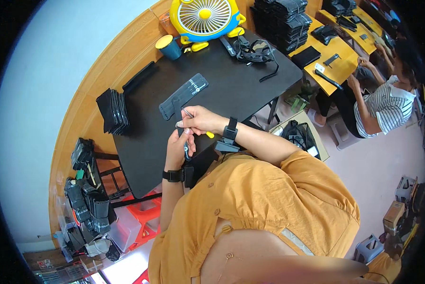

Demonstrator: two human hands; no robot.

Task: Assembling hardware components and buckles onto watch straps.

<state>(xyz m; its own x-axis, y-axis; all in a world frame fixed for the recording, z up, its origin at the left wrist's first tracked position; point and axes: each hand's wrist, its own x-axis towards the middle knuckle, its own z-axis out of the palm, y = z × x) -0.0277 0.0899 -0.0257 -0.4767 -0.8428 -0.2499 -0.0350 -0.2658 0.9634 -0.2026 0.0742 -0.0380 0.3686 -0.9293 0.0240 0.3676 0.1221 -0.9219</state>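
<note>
My left hand (179,147) is closed around a narrow dark strap (178,110), which sticks up past my fingers; its lower end shows below them. My right hand (202,120) grips a slim tool with a yellow end (210,135) showing below the palm and a thin metal tip (188,113) by the strap. Both hands meet at the strap, thumbs and fingertips close together, so what lies between them is hidden. Just beyond the hands, a flat dark grey pouch in clear wrapping (186,94) rests on the black table (231,87).
Stacked black packs (113,111) stand at the table's left edge. At the back are a yellow-and-blue fan (204,16), a dark cup with yellow top (168,47) and a strapped headset (255,51). An open carton (300,135) sits right; a co-worker (387,102) sits beyond, at yellow tables.
</note>
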